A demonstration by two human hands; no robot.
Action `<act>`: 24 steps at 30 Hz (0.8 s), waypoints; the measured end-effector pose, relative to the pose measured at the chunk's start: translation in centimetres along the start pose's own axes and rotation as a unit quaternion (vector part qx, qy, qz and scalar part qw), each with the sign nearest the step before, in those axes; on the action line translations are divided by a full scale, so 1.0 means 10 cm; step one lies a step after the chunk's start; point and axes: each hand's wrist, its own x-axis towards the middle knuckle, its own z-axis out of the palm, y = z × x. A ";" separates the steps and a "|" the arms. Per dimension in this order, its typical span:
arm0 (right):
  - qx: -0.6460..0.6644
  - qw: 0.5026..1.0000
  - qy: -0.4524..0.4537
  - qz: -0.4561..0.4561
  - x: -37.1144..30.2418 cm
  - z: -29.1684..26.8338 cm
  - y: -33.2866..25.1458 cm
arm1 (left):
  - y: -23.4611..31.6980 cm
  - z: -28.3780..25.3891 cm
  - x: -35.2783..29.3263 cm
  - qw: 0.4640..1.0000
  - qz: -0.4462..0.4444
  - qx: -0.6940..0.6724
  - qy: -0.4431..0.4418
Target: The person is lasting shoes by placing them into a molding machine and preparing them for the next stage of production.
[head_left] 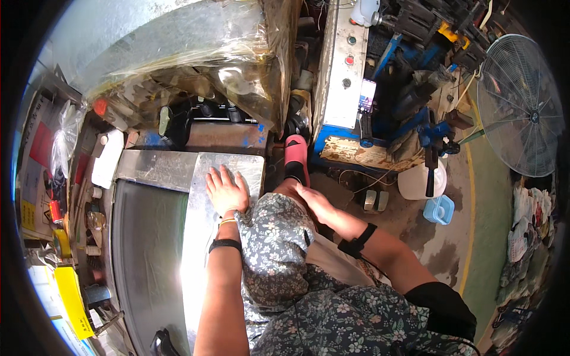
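My left hand point(226, 191) lies flat, fingers spread, near the far end of a shiny metal plate point(205, 237). Nothing is in it. My right hand point(314, 203) rests against my bare lower leg point(287, 188), just past the hem of the floral garment point(279, 237). Its fingers stretch toward the shin and are partly hidden, with no object showing in them. Beyond the hand, my foot wears a pink shoe point(295, 151).
Left of the plate is a dark flat panel point(145, 255), with cluttered shelving point(71, 219) farther left. A plastic-wrapped machine point(196, 47) stands ahead. At right are a control box with buttons point(341, 65), a large fan point(522, 107), a white bucket point(415, 181) and a blue container point(438, 209).
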 end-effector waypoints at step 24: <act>0.161 0.974 -0.102 -0.118 0.21 0.05 0.55 | 0.00 -0.02 0.02 1.000 -0.005 0.004 -0.015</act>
